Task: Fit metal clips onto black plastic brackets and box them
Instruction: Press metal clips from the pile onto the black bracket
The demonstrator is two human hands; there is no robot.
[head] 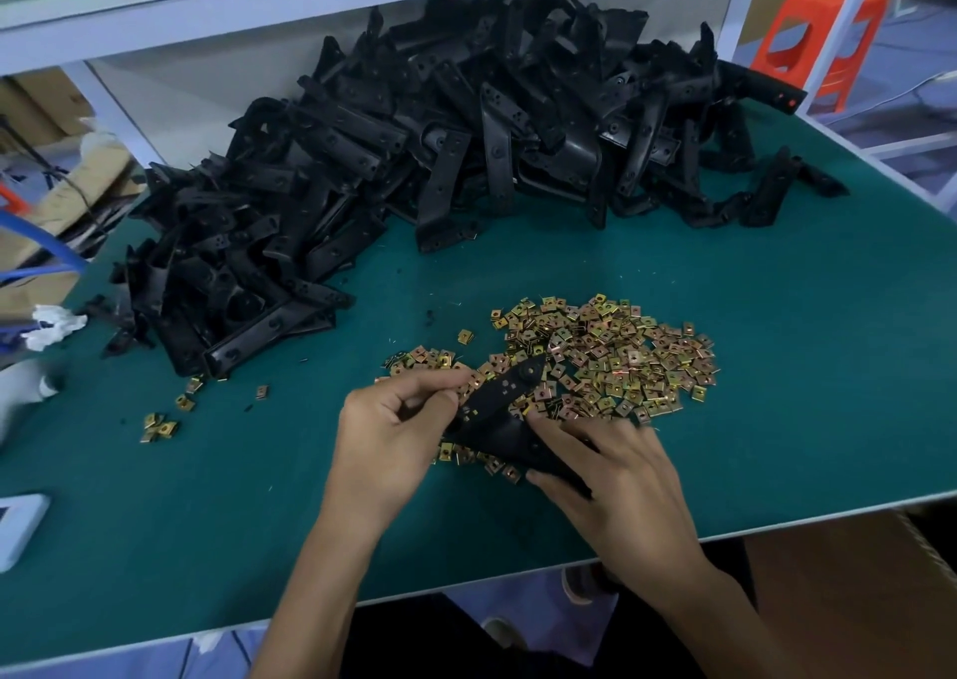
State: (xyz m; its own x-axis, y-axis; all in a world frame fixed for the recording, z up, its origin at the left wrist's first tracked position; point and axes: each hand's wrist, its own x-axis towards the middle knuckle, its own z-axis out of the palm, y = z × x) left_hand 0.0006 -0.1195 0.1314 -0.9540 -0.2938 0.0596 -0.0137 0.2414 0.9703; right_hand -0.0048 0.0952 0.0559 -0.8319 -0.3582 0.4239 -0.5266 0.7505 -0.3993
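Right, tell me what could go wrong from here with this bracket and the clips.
1. The left hand and right hand hold the bracket right over the clip pile; a slip could scatter clips, like the stray clips at left.
2. The bracket heap reaches the left edge of the table; pieces might slide off.

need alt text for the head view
A person's left hand and right hand grip one black plastic bracket above a heap of small square brass-coloured metal clips on a green table mat. A large pile of black brackets lies behind them.
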